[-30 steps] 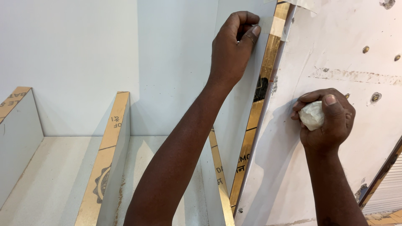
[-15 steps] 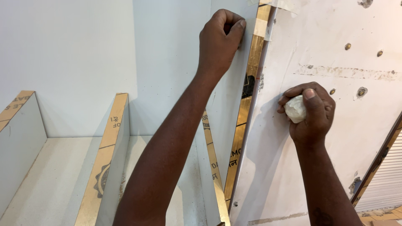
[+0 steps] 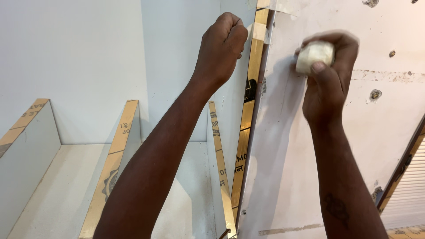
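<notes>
on my feed: left hand totally bare, no glove or ring | right hand bare too, kinda motion-blurred | both forearms sleeveless | small dark tattoo-ish mark on right forearm

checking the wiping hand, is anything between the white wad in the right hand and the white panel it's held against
Nothing visible. The right hand holds the white wad at the white panel; the screw heads sit off to the right. The left hand grips the panel's edge.
</notes>
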